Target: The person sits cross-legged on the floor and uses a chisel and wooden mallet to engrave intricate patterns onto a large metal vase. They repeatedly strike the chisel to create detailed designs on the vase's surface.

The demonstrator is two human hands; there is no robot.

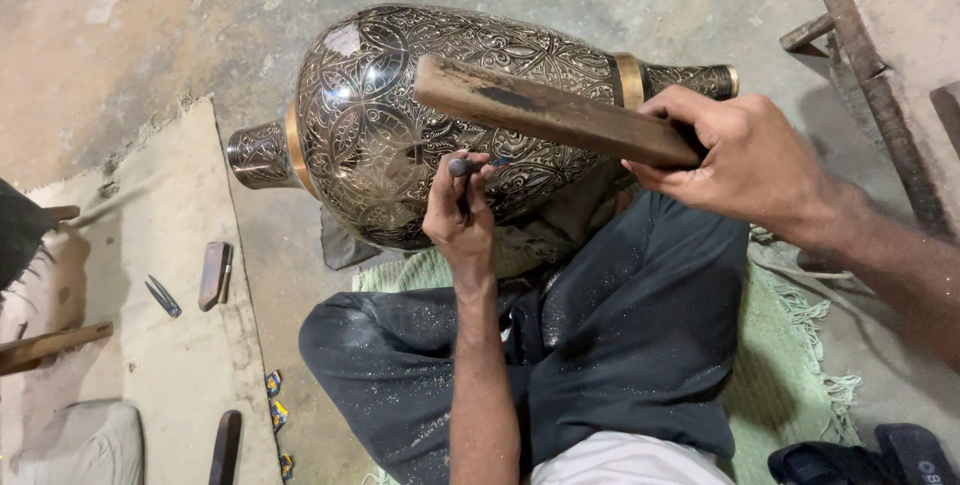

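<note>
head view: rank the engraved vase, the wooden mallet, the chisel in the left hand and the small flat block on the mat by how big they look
1. Engraved metal vase, by far the largest.
2. Wooden mallet in the right hand.
3. Small flat block on the mat.
4. Chisel, mostly hidden in the left hand, so its rank below the block is unsure.

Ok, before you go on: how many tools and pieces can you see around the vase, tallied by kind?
Engraved metal vase: 1
Wooden mallet, in the right hand, mallet: 1
Chisel, held on the vase by the left hand, chisel: 1
Small tools lying on the tan mat: 2, a flat brown block and a pointed metal tool
Total: 5
</note>
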